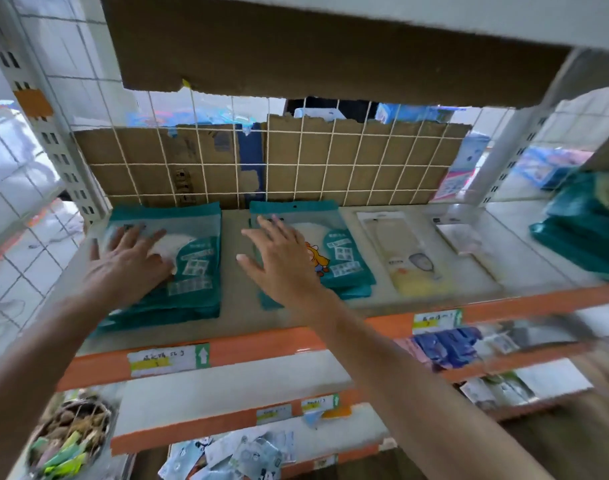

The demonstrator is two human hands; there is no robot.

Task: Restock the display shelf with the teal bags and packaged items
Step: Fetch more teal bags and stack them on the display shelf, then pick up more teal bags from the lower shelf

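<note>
Both hands are spread flat with straight fingers, and neither grips anything. The left hand point(130, 261) rests palm-down on the left stack of teal bags point(192, 268), left of centre in the frame. The right hand point(279, 261) lies with fingers fanned wide over the near left part of the middle stack of teal bags point(346, 261); whether it presses down or only hovers just above, I cannot tell.

Lowest in the frame, at the bottom left, a wire basket point(71, 434) holds a jumble of small green and brown items. Beside it, at bottom centre, loose pale packets point(240, 455) lie scattered on a low shelf. Higher and to the right, blue packets point(448, 344) sit on the shelf just under the hands' level.

The display shelf has an orange front edge point(261, 344) running across the middle of the frame, with a white and yellow price label point(164, 360) stuck on below the left stack.

On the shelf board, the two teal stacks lie side by side with a bare strip between them. Right of the middle stack lies a clear packaged item point(405, 261) with a yellow lower part, flat on the board. Further right is a second clear package point(459, 237), blurred. At the right edge of the frame a heap of more teal bags point(587, 216) sits on the neighbouring shelf section.

Behind the stacks, a white wire grid point(330, 161) stands upright as the back of the shelf, with brown cardboard point(382, 168) behind it. Across the top of the frame, another cardboard sheet point(296, 46) lines the underside of the upper shelf.
</note>
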